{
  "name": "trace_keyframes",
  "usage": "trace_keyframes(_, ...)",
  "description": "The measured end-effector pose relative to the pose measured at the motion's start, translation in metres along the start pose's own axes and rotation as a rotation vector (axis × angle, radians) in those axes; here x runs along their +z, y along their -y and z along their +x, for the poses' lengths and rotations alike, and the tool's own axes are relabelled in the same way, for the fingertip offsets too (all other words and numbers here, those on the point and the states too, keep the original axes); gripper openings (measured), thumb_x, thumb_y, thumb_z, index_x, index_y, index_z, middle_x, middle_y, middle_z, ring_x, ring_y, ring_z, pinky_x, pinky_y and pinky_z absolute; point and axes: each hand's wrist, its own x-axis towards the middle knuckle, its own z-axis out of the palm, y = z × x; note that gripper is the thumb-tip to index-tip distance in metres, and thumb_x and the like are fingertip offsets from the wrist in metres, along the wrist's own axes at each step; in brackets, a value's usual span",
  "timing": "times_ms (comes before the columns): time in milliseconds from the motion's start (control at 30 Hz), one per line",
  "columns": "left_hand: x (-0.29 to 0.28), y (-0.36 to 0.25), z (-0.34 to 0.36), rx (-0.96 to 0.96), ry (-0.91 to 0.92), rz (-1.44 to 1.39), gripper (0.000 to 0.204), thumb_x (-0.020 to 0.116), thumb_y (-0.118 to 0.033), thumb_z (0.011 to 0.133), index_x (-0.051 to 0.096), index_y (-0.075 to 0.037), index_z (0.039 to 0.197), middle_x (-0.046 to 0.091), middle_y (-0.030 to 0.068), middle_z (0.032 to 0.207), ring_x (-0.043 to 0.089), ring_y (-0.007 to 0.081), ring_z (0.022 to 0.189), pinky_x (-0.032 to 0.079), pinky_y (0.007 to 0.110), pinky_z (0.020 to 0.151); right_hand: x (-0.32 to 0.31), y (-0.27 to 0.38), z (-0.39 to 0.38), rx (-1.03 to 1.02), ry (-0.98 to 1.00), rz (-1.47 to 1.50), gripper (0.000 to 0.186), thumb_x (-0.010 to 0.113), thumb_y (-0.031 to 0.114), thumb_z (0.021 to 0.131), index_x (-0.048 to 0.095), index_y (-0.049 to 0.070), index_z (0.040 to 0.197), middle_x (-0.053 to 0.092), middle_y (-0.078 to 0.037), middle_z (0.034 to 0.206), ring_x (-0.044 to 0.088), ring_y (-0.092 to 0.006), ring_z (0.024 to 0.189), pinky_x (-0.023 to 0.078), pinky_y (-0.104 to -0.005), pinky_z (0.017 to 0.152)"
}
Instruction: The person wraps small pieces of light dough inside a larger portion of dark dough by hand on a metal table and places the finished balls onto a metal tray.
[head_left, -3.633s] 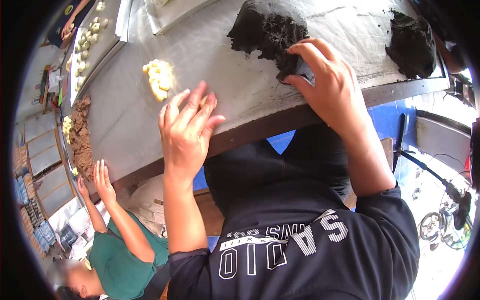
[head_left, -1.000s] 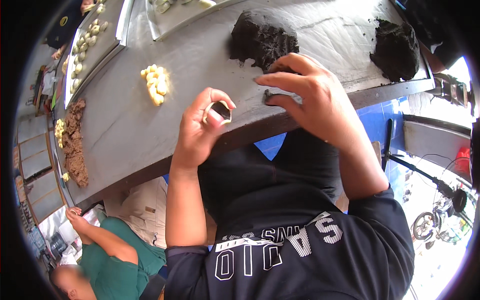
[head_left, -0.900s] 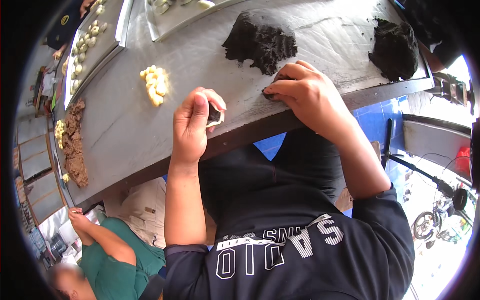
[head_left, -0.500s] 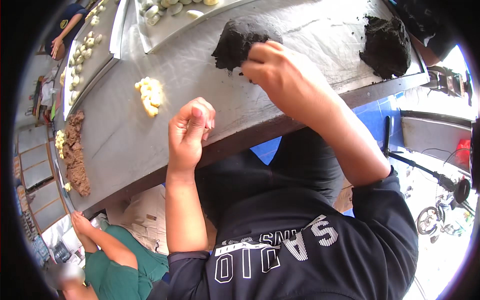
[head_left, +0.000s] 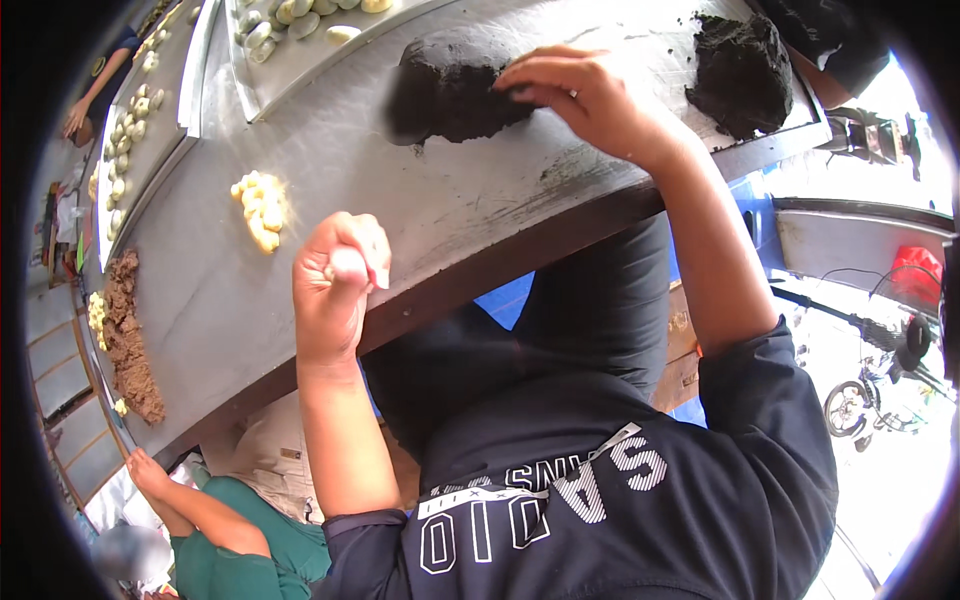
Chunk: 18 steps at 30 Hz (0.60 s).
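A large lump of black dough point(head_left: 445, 95) lies on the metal table in front of me, its left end blurred. My right hand point(head_left: 590, 95) is at the right edge of this lump, thumb and fingers pinching the dough there. Lower and to the left, my left hand point(head_left: 340, 275) is held over the table's near edge. Its fingers are curled in and the thumb lies across them; what they hold, if anything, is hidden. Left of that hand, a small heap of pale yellow dough pieces point(head_left: 260, 210) rests on the table.
Another black dough lump point(head_left: 740, 75) sits at the table's right end. Trays point(head_left: 250, 95) with pale rounded pieces stand at the far left. A brown crumbly mass point(head_left: 130, 340) lies along the left edge. A person in green point(head_left: 250, 530) is at lower left; others are at the far corners.
My right hand has shifted from the front of the black dough to its right edge, fingers less bunched. My left hand stays curled, its thumb pressed further over the fingers. The whole view has shifted slightly.
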Motion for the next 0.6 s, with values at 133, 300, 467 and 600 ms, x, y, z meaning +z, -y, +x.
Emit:
trace_keyframes(133, 0.002, -0.006, -0.004, 0.065, 0.095, 0.182, 0.046, 0.09, -0.036, 0.1, 0.06, -0.009, 0.077, 0.069, 0.008, 0.096, 0.056, 0.0075, 0.06, 0.044, 0.023, 0.054, -0.007, 0.03, -0.001, -0.087, 0.29, -0.001, 0.03, 0.088, 0.008, 0.092, 0.084, 0.006, 0.122, 0.078, -0.014, 0.122, 0.077, -0.038, 0.111, 0.061, -0.0449, 0.097)
trace_keyframes(300, 0.002, 0.001, -0.008, 0.158, -0.051, 0.184, 0.055, 0.071, -0.046, 0.115, 0.065, -0.003, 0.082, 0.07, 0.0095, 0.094, 0.063, 0.0124, 0.073, 0.045, 0.026, 0.057, 0.03, 0.069, -0.038, 0.278, -0.092, -0.083, 0.03, 0.079, 0.005, 0.094, 0.08, 0.007, 0.123, 0.074, -0.016, 0.125, 0.074, -0.039, 0.118, 0.061, -0.0455, 0.103)
trace_keyframes(467, 0.012, -0.02, -0.019, -0.035, -0.098, 0.585, 0.024, 0.075, -0.022, 0.114, 0.07, -0.001, 0.104, 0.072, 0.0111, 0.11, 0.069, 0.0168, 0.098, 0.06, 0.036, 0.08, 0.027, 0.068, -0.025, 0.423, -0.089, -0.004, 0.021, 0.073, 0.004, 0.095, 0.084, 0.005, 0.112, 0.076, -0.017, 0.126, 0.073, -0.0372, 0.124, 0.061, -0.0478, 0.103)
trace_keyframes(600, 0.017, -0.028, -0.019, 0.237, -0.03, 1.18, 0.029, 0.085, 0.01, 0.093, 0.081, -0.002, 0.119, 0.075, 0.0159, 0.144, 0.075, 0.0219, 0.111, 0.067, 0.038, 0.094, 0.05, 0.076, -0.015, 0.176, -0.092, -0.122, 0.014, 0.072, 0.008, 0.093, 0.082, 0.003, 0.101, 0.076, -0.016, 0.109, 0.077, -0.0401, 0.101, 0.064, -0.0478, 0.094)
